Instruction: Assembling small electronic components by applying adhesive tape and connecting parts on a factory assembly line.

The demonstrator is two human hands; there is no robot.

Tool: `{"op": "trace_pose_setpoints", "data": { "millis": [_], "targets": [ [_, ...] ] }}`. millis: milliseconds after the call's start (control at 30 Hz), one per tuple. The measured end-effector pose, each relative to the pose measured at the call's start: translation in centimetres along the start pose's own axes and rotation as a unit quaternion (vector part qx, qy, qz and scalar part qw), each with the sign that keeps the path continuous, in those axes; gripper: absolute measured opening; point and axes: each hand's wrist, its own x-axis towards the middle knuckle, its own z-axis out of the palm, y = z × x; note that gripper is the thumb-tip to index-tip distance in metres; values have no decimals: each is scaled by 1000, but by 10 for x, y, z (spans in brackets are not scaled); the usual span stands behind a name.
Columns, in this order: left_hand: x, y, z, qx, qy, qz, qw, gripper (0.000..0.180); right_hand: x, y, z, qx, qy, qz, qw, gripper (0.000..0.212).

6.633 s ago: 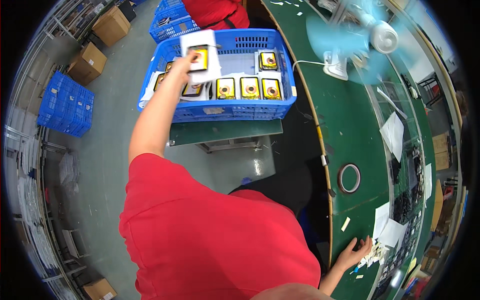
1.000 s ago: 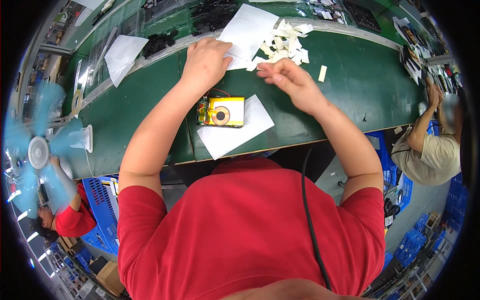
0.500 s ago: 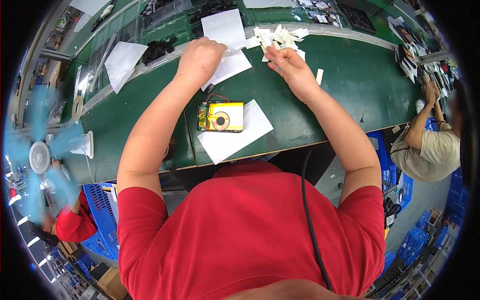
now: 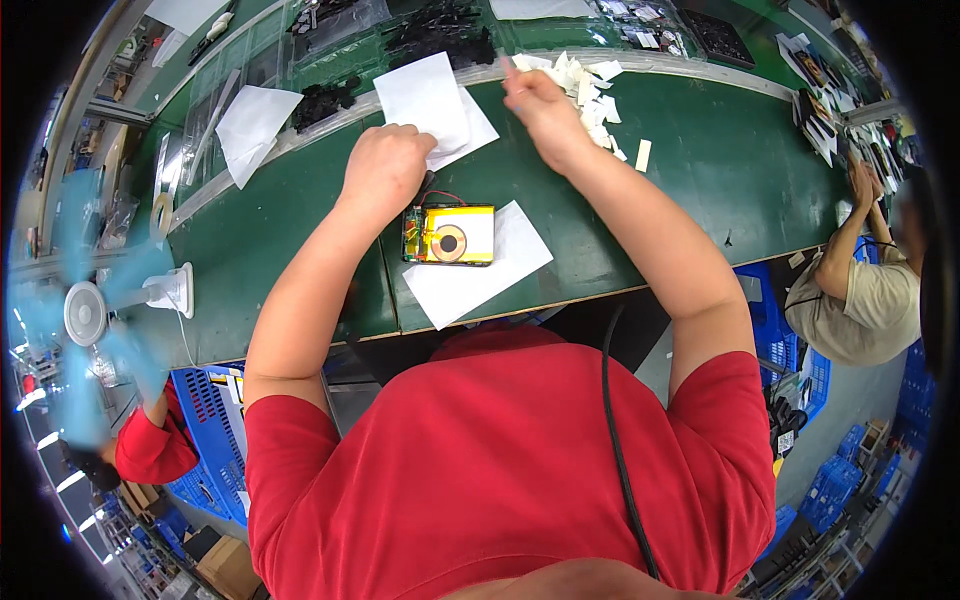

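Observation:
My left hand [image 4: 388, 165] is closed, its fingertips at the near edge of a white sheet [image 4: 415, 85], which they seem to pinch. Behind it lies another white sheet [image 4: 481, 128]. Just nearer than this hand sits an uncovered electronic device [image 4: 476, 233] with a round copper coil, yellow tape, a small circuit board and a red wire. It lies partly over a white paper sheet [image 4: 450, 297]. My right hand [image 4: 545, 110] reaches to the far edge of the bench, index finger stretched out and slightly blurred. I see nothing in it. Beside it is a heap of pale paper strips [image 4: 598, 108].
Black pieces [image 4: 440, 35] lie beyond the bench ledge. A single strip [image 4: 643, 155] is right of the heap. A blue fan [image 4: 83, 313] and a tape roll [image 4: 161, 215] stand left. A co-worker [image 4: 850, 270] works at right; another person's red sleeve [image 4: 155, 445] shows lower left.
My left hand has come nearer to me, and the white sheet has moved with it. My right hand has shifted left and farther away, from the strip heap toward the black pieces.

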Motion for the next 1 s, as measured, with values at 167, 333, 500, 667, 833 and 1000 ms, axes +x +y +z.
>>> {"op": "trace_pose_setpoints", "data": {
  "millis": [167, 333, 500, 667, 833, 1000],
  "targets": [
    [-7, -12, -7, -16, -35, -16, 999, 18, -16, -34, -22, 22, 89, -4, 996, 24],
    [11, 6, -20, -106, 0, -37, 994, 22, -28, -67, -33, 177, -4, -22, 984, 13],
    [33, 19, -10, -130, -2, 24, 991, 28, -36, -91, -95, 38, 98, -60, 993, 18],
    [49, 42, -3, -174, -8, 48, 983, 33, -61, -88, -171, -499, 280, -52, 819, 22],
    [52, 45, -8, -165, -20, 26, 986, 35, -91, -72, -180, -661, 236, -171, 691, 36],
    [16, 38, -24, -230, -28, 2, 973, 40, -108, -82, -133, -614, -54, -286, 734, 99]
  ]
}}
